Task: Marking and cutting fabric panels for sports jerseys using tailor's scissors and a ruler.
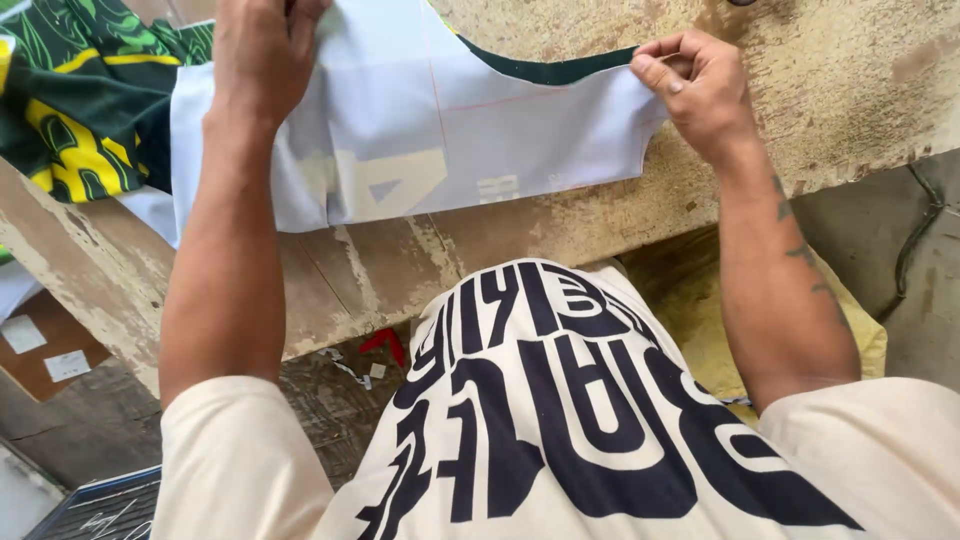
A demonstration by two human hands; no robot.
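A white fabric piece (480, 130) with faint pale markings and thin red lines lies spread on a worn wooden table (800, 90); a dark green trim runs along its far curved edge. My left hand (262, 50) presses down on the cloth's upper left part, fingers partly cut off by the frame's top. My right hand (700, 90) pinches the cloth's right corner by the green trim between thumb and fingers.
A green and yellow patterned garment (80, 110) lies at the table's left end, partly under the white cloth. Below the table edge are scraps on the floor, a red bit (385, 343), a cardboard piece (45, 350), and a yellow cushion (690, 300).
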